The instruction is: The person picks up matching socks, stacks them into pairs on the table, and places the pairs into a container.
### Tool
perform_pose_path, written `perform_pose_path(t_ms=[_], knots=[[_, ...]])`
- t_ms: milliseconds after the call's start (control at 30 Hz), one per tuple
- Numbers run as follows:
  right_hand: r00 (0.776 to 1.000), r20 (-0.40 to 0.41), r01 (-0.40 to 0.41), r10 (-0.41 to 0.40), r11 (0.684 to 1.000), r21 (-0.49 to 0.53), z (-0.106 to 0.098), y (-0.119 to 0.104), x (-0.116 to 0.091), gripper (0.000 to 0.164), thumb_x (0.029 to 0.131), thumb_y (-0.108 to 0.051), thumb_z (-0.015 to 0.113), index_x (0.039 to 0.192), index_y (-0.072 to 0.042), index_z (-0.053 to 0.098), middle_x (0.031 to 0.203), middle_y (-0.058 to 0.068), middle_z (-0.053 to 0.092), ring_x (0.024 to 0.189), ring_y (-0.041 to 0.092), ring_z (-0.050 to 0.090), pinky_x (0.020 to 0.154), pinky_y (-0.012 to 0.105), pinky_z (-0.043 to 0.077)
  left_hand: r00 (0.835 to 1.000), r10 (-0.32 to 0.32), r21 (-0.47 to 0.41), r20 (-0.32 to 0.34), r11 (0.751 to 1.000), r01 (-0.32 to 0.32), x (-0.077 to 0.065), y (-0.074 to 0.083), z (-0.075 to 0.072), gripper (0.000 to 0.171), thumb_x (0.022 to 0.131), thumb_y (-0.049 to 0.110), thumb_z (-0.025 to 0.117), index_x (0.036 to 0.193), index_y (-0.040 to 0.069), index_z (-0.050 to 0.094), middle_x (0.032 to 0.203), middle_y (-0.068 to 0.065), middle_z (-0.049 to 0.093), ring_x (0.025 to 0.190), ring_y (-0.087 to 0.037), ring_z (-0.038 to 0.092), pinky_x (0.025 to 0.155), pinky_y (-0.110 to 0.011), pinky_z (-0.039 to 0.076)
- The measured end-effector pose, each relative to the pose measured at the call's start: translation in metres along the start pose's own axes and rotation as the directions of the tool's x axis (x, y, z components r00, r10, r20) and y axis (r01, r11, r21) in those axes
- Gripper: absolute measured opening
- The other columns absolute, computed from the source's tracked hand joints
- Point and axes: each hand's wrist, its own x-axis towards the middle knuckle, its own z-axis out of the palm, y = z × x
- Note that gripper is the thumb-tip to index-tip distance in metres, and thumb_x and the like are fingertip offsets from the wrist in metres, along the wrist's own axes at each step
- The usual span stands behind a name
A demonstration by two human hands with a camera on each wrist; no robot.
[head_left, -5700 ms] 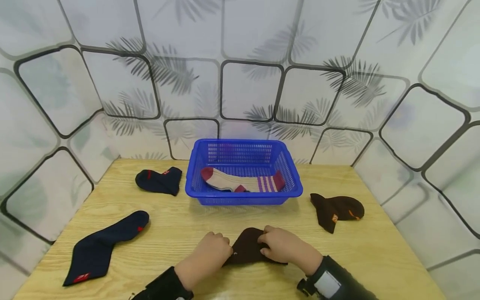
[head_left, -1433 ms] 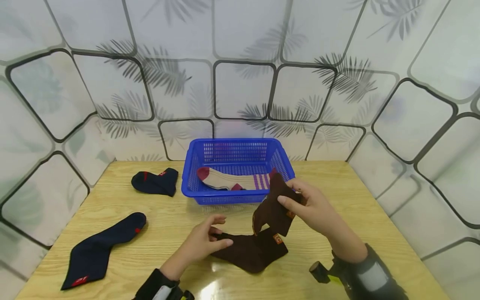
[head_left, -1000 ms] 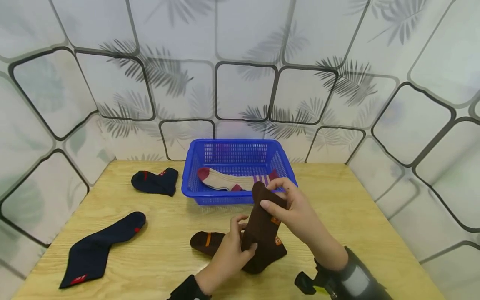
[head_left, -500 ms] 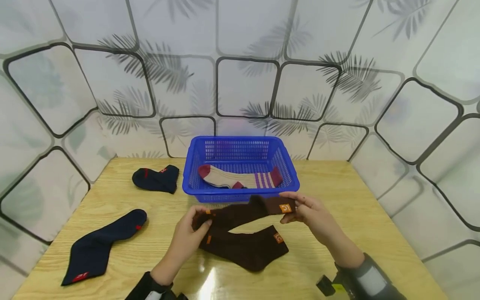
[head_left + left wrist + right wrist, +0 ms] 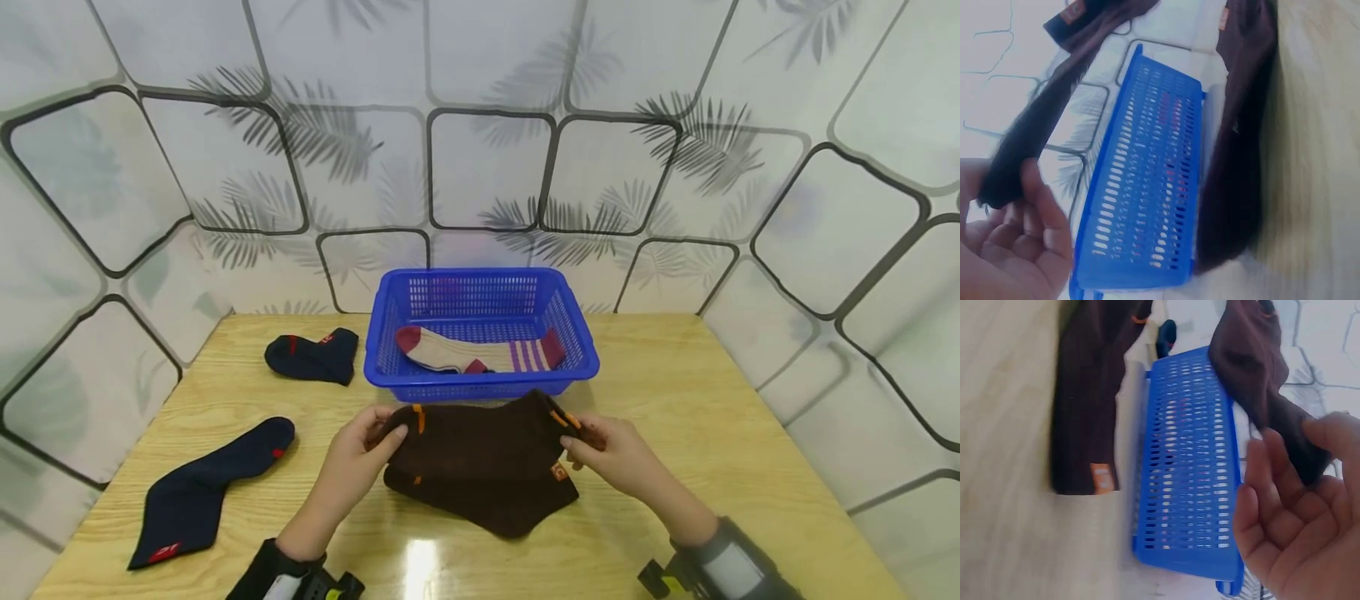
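My left hand [image 5: 352,458] and right hand [image 5: 617,457] hold a dark brown sock [image 5: 472,433] stretched between them. The left thumb and fingers pinch its toe end, which has an orange stripe; the right hand pinches the cuff end. A second brown sock [image 5: 502,504] lies flat on the table below, partly covered by the held one in the head view. Its orange cuff label shows on the right. In the left wrist view a gap separates the held sock [image 5: 1035,125] from the lower sock [image 5: 1235,169]. The right wrist view shows the held sock [image 5: 1247,362] raised too.
Behind the hands stands a blue plastic basket [image 5: 483,390] with cream socks [image 5: 465,350] in it, maroon at toe and cuff, purple striped. Two navy socks lie apart on the left: a smaller one [image 5: 311,357] behind and a longer one [image 5: 202,492] in front. Patterned walls enclose the wooden table [image 5: 712,500].
The brown sock from the right side was brought over to the other one. It was turned from upright to lengthwise, the left hand taking its toe; it now overlaps the lower sock more.
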Motion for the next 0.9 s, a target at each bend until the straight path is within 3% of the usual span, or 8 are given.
perform_pose_path(t_ms=[167, 300, 500, 700, 800, 900], knots=[[0.986, 0.121, -0.108, 0.112, 0.993, -0.041, 0.007, 0.01, -0.001, 0.031, 0.103, -0.012, 0.058, 0.074, -0.003, 0.064, 0.06, -0.002, 0.061, 0.051, 0.008, 0.051, 0.05, 0.023, 0.04, 0.99, -0.095, 0.232, 0.108, 0.97, 0.068, 0.003, -0.011, -0.003, 0.012, 0.099, 0.013, 0.069, 0.106, 0.004, 0.068, 0.101, -0.006, 0.072, 0.09, -0.018, 0.065, 0.074, -0.035, 0.051], [0.961, 0.217, -0.169, 0.175, 0.985, -0.044, 0.017, 0.019, -0.001, 0.032, 0.102, -0.011, 0.057, 0.073, -0.003, 0.066, 0.056, 0.0, 0.062, 0.05, 0.011, 0.056, 0.048, 0.024, 0.045, 0.975, -0.137, 0.359, 0.176, 0.931, 0.066, 0.008, -0.024, -0.001, 0.006, 0.097, 0.011, 0.07, 0.1, 0.006, 0.069, 0.095, -0.004, 0.069, 0.084, -0.018, 0.06, 0.071, -0.036, 0.048], [0.933, 0.226, -0.249, 0.278, 0.957, -0.147, 0.029, 0.029, 0.0, 0.033, 0.102, -0.014, 0.058, 0.07, -0.006, 0.066, 0.052, -0.004, 0.058, 0.048, 0.007, 0.05, 0.048, 0.022, 0.038, 0.972, -0.143, 0.443, 0.187, 0.895, 0.046, 0.014, -0.037, 0.005, 0.007, 0.096, 0.011, 0.072, 0.1, 0.006, 0.071, 0.09, -0.004, 0.068, 0.077, -0.017, 0.056, 0.066, -0.035, 0.047], [0.923, 0.177, -0.286, 0.343, 0.916, -0.28, 0.036, 0.032, -0.002, 0.035, 0.101, -0.016, 0.06, 0.067, -0.01, 0.061, 0.052, -0.004, 0.055, 0.047, 0.008, 0.046, 0.049, 0.023, 0.036, 0.975, -0.138, 0.47, 0.173, 0.881, 0.041, 0.015, -0.038, 0.01, 0.012, 0.095, 0.009, 0.072, 0.104, 0.003, 0.071, 0.092, -0.007, 0.07, 0.078, -0.019, 0.059, 0.067, -0.037, 0.049], [0.93, 0.12, -0.264, 0.347, 0.859, -0.438, 0.037, 0.026, -0.003, 0.039, 0.099, -0.023, 0.066, 0.064, -0.012, 0.057, 0.056, -0.004, 0.051, 0.051, 0.01, 0.045, 0.05, 0.026, 0.036, 0.983, -0.105, 0.518, 0.149, 0.855, 0.013, 0.011, -0.034, 0.014, 0.02, 0.095, 0.009, 0.073, 0.111, -0.001, 0.069, 0.099, -0.013, 0.07, 0.085, -0.026, 0.065, 0.072, -0.042, 0.054], [0.955, 0.051, -0.197, 0.291, 0.757, -0.624, 0.038, 0.016, -0.004, 0.039, 0.095, -0.029, 0.074, 0.067, -0.011, 0.054, 0.06, -0.002, 0.051, 0.055, 0.015, 0.049, 0.05, 0.034, 0.042, 0.991, 0.051, 0.615, 0.124, 0.78, -0.117, 0.001, -0.027, 0.021, 0.031, 0.09, 0.009, 0.079, 0.116, -0.003, 0.067, 0.109, -0.021, 0.067, 0.095, -0.038, 0.066, 0.078, -0.051, 0.056]])
